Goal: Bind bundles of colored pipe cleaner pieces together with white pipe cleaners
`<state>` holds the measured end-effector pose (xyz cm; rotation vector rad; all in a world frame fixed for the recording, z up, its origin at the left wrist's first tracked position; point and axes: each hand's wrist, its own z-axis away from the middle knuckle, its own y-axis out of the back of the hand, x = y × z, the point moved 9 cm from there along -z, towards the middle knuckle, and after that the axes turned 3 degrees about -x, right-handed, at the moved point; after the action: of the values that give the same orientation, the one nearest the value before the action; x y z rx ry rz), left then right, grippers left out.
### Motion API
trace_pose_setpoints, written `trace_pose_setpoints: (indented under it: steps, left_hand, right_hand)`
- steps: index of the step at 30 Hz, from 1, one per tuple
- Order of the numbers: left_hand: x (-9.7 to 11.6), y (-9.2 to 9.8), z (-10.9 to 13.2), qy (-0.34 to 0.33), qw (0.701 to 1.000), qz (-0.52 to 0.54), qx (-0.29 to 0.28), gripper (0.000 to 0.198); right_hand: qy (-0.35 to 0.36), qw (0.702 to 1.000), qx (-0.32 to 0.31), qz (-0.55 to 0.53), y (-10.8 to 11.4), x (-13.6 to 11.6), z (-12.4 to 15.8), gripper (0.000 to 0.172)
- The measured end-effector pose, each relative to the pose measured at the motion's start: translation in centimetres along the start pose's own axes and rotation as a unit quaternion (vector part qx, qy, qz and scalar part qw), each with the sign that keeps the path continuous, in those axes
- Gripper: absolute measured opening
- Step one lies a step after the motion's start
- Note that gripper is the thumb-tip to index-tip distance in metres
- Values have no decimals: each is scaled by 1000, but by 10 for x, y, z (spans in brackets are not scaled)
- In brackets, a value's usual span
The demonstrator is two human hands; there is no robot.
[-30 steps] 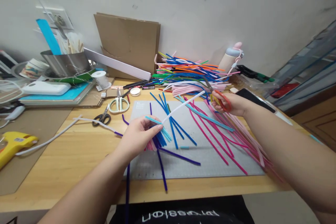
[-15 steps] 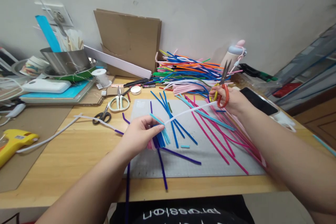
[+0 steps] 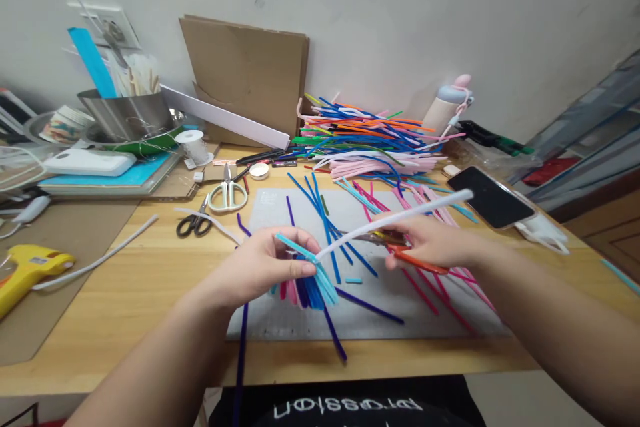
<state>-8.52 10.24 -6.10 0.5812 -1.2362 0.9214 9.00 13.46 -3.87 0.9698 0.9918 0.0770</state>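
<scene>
My left hand pinches a bundle of short pipe cleaners in light blue, blue, purple and pink above the cutting mat. From the bundle a white pipe cleaner rises to the upper right, its far end loose. Dark purple pipe cleaners trail below and to the side. My right hand grips orange-handled scissors, with the blades aimed left toward the bundle, below the white stem. How far the blades are parted is unclear.
Blue pipe cleaners and pink ones lie on the mat. Behind them is a multicoloured pile. White-handled scissors, black-handled scissors and a yellow glue gun are leftward; a phone lies right.
My right hand has come down, letting go of the white pipe cleaner's end. Its scissors have swung from pointing up to pointing left. The bundle has shifted slightly right and tilted.
</scene>
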Motion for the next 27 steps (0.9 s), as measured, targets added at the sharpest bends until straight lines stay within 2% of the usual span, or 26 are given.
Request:
trace_pose_setpoints:
  steps: [4,6,11,18,22,24,27]
  left_hand:
    - [-1,3,-2,-14,1000,-8,7,35]
    - [-4,1,-4,-13,1000,14,-10,40]
    - [-11,-6,-3,19,998,19,-56,47]
    - [-11,-17,0,51,994,-1,-99,47]
    - [-12,-16,0,54,994,-17,-92,46]
    - [-8,-14,-1,30,996,-22,-81,40]
    - [-3,-11,-2,7,997,-50,-59,27]
  right_hand:
    - [7,997,-16,69,-5,-12,-6,35]
    - [7,997,-16,82,-5,-14,-8,34]
    - [28,996,-71,54,-17,-13,-11,34]
    - [61,992,-107,12,-33,-11,-15,36]
    - [52,993,-102,-30,-39,-4,-17,48]
    - [32,992,-98,-69,-42,1,-17,44]
    - [-15,991,-57,-117,-41,8,-17,36]
